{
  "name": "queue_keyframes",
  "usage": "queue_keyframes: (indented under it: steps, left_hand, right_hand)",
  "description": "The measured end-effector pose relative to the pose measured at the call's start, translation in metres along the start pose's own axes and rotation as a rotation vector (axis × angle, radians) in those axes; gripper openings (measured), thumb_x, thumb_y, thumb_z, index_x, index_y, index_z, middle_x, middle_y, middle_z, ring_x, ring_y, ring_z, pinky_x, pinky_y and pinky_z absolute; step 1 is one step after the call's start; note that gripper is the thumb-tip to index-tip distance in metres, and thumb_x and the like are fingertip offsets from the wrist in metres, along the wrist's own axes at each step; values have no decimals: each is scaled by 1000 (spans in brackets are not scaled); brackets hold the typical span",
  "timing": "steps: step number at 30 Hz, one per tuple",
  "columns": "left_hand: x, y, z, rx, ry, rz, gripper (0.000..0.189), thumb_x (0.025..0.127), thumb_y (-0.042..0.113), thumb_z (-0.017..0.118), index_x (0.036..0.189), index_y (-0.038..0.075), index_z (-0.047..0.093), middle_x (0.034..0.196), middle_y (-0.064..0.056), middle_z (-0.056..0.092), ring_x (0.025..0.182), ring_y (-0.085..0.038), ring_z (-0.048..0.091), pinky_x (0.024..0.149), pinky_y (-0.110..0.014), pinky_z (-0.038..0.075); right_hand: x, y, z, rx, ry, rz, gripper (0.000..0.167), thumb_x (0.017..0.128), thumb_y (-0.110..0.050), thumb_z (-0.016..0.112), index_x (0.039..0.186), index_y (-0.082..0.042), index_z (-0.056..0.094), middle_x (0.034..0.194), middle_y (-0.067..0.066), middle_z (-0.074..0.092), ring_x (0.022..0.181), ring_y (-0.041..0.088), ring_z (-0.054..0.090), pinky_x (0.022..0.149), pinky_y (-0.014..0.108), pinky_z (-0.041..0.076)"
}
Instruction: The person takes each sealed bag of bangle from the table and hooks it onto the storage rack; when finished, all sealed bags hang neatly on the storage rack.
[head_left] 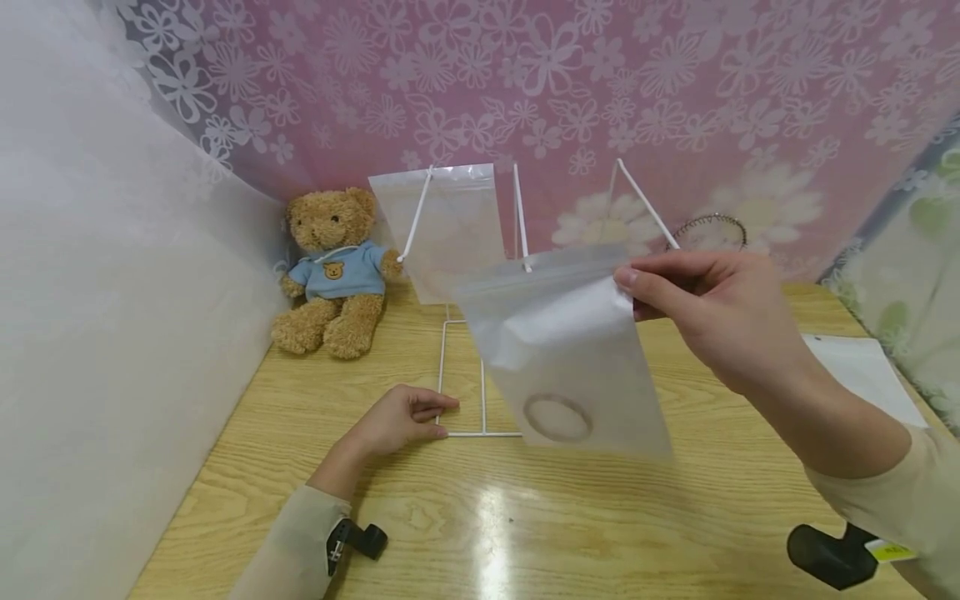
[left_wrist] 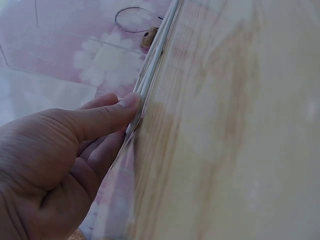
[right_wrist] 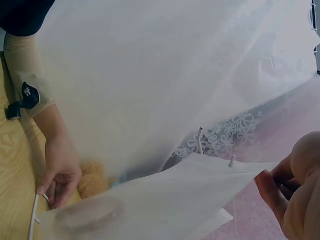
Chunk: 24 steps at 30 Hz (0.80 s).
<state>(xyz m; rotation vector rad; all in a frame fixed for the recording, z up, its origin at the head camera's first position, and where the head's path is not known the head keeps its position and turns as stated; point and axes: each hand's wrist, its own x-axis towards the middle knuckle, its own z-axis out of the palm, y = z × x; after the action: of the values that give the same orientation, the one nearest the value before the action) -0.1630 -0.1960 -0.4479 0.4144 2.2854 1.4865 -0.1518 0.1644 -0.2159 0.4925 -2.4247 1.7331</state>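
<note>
My right hand (head_left: pixel 723 308) pinches the upper right corner of a frosted zip bag (head_left: pixel 592 350). A brownish ring-shaped thing (head_left: pixel 557 417) shows through the lower part of the bag. The bag's top edge is at the tip of the middle prong (head_left: pixel 521 217) of a white wire rack (head_left: pixel 483 400), and the prong tip shows at that edge in the right wrist view. Down at the front left corner of the rack's base, my left hand (head_left: pixel 397 419) pinches the wire between thumb and fingers; the left wrist view shows this grip on the white wire (left_wrist: pixel 159 50) up close.
Another frosted bag (head_left: pixel 446 233) hangs on the left prong. A teddy bear (head_left: pixel 333 271) in a blue top sits at the back left. A dark wavy hoop (head_left: pixel 708 221) is behind the right hand, and a white packet (head_left: pixel 862 375) lies at the table's right.
</note>
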Motion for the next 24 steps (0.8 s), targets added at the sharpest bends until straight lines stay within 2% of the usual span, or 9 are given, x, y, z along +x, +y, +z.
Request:
queue_keyframes:
  steps: [2,5,10,14,24]
  left_hand:
    - [0,0,0,-4,2,1,42,89,7,75,130,4,66,137,-16,63,132,-33,56,105,-30,54]
    - [0,1,0,-11,6,0,42,89,6,75,130,4,66,136,-17,63,132,-33,56,104,-30,55]
    - [0,0,1,-17,9,-3,41,89,6,75,129,3,66,136,-17,63,131,-33,57,102,-27,56]
    - [0,-2,2,-14,14,-6,41,89,6,75,129,3,67,135,-17,64,130,-33,58,103,-28,55]
    - [0,0,2,2,11,1,41,89,6,75,129,4,66,135,-16,64,130,-32,58,104,-30,55]
  right_hand:
    - [2,-5,-2,-96,-10,2,20,93,-19,73,108,-6,78,93,-10,76,76,11,75,74,20,63]
    - [9,-10,-6,-158,-53,30,29,93,-23,73,113,-2,76,94,-9,76,77,10,75,75,19,63]
    - [24,-20,-13,-271,-117,131,40,93,-34,72,118,-4,74,91,-9,75,77,7,73,73,17,62]
    - [38,-30,-16,-378,-163,146,42,91,-42,73,116,-8,75,86,-7,77,77,8,72,69,17,60]
    - [69,-30,-23,-393,-285,160,44,92,-37,73,119,-3,72,99,4,78,81,12,76,73,19,63]
